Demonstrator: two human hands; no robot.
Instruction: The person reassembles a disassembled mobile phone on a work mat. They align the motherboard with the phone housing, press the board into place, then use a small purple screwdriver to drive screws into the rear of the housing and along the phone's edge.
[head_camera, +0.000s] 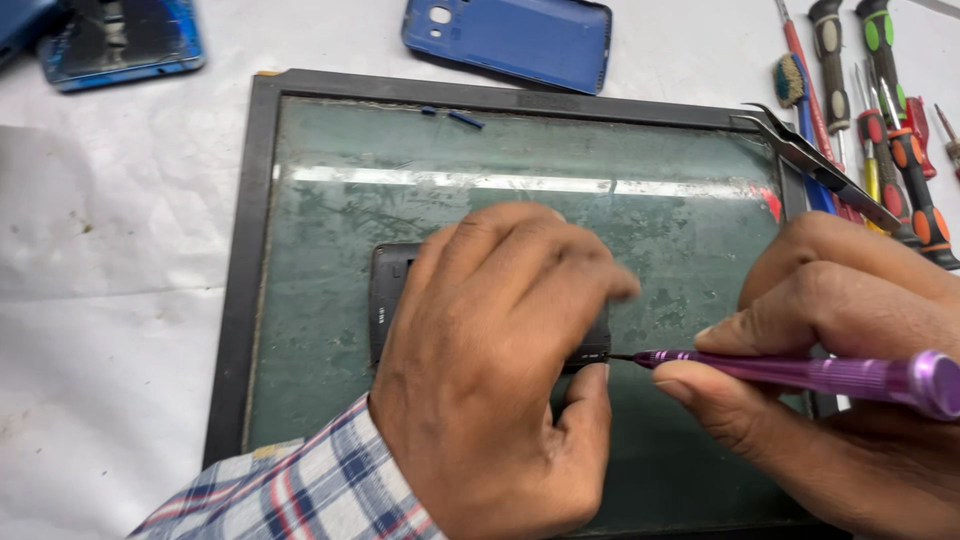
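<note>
White paper-covered bench (120, 300) underneath, with a dark-framed greenish glass work pad (330, 230) laid flat across the middle, scuffed and catching a strip of light near its top edge. On the pad, a dark phone body (385, 295), mostly covered by the left hand (490, 370), which presses down on it with fingers curled over the top and thumb against the near right corner; plaid sleeve (300, 495) at the wrist. Just to the right, the right hand (850, 390), pinched around a purple precision screwdriver (800, 372) held almost level, thumb below and forefinger above, its thin black tip touching the right edge of the phone body beside the left thumb. Silver tweezers (815, 165) lying across the pad's upper right corner, points toward the left. Beyond that corner, a cluster of screwdrivers (890, 110) with black, green, orange and red handles, plus a small brush (790, 80). Blue phone back cover (510, 40) above the pad's top edge; another blue phone part (120, 40) at far upper left, well apart; two small blue slivers (455, 117) on the glass near the top
</note>
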